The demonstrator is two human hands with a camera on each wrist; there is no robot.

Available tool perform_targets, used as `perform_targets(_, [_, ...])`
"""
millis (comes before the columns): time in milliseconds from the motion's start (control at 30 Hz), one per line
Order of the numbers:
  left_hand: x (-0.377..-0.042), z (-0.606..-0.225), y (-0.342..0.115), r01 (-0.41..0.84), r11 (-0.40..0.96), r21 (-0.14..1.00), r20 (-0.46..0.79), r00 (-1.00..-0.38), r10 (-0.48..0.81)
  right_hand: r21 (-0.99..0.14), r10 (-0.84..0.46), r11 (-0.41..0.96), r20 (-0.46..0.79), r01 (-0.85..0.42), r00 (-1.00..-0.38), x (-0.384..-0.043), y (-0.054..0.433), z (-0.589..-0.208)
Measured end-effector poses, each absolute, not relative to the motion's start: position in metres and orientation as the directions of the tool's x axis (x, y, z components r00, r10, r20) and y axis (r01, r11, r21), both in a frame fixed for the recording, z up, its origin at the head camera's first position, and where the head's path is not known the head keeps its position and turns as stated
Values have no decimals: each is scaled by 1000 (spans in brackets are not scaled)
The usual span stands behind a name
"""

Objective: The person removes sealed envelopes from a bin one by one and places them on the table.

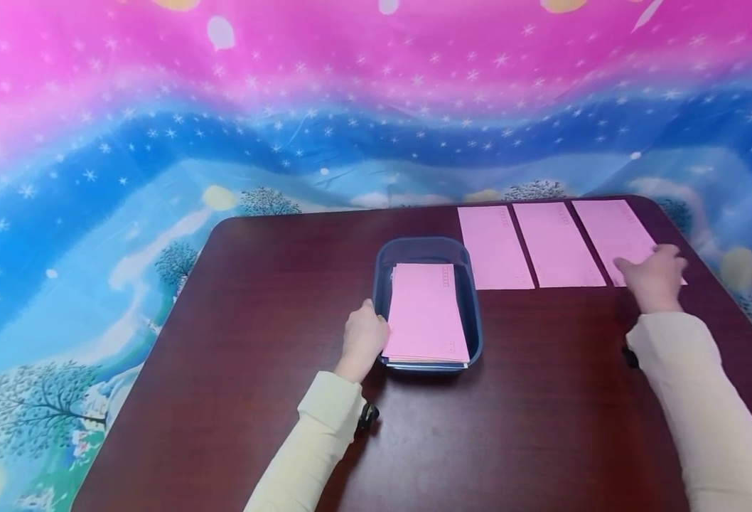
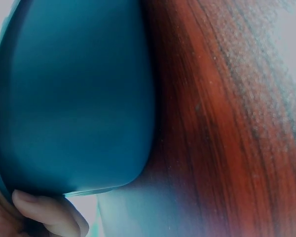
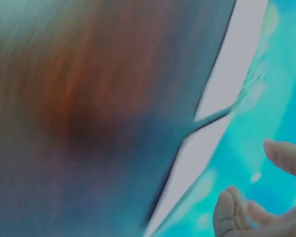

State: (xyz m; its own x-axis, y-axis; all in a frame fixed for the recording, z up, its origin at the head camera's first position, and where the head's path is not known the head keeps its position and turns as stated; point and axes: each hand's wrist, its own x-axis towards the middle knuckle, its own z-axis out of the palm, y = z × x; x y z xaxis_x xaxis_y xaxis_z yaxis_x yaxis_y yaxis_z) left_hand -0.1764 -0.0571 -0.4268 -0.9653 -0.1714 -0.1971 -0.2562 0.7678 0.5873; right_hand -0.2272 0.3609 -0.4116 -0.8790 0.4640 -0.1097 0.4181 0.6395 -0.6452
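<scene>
Rightmost pink envelope (image 1: 611, 231), probably light and easily creased, suits an edge pinch, the right hand (image 1: 657, 279) spread above its near end, the left hand (image 1: 364, 338) gripping the blue bin (image 1: 474, 320).

The head camera looks forward and down from the near side of the dark-blue, rounded-rectangular, plastic-looking bin (image 1: 423, 249). The left wrist camera faces it close up; the right, rightward of it, looks across the red-brown wood-grained table (image 1: 267, 306) all three share.
</scene>
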Motion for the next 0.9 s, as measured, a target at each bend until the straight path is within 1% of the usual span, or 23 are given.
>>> perform_targets(133, [-175, -427, -59, -250, 764, 595, -184, -967, -174, -603, 327, 754, -1, 261, -945, -231, 320, -408])
perform_targets(233, [-174, -427, -59, -245, 763, 598, -182, -969, -168, -592, 226, 788, 23, 169, -974, -227, 285, -407])
perform_targets(367, [-174, -427, -58, -244, 762, 600, -185, -969, -165, -609, 101, 791, 41, 55, -994, -211, 237, -402])
perform_targets(533, [-175, -428, -58, -244, 760, 603, -186, -969, -163, -608, -31, 790, 87, -78, -996, -189, 185, -398])
perform_targets(600, [-175, -428, -58, -235, 764, 601, -175, -971, -161, -568, -79, 815, 88, -116, -993, -181, 168, -399])
perform_targets(700, [-176, -428, -57, -228, 769, 597, -166, -973, -159, -455, -124, 880, 60, -137, -991, -172, 150, -401])
perform_targets(800, [-176, -428, -57, -230, 771, 594, -169, -973, -160, -323, -129, 937, 44, -136, -991, -167, 139, -404])
perform_targets(900, [-176, -428, -58, -232, 776, 586, -169, -972, -164, -223, -120, 966, 49, -128, -992, -165, 129, -405])
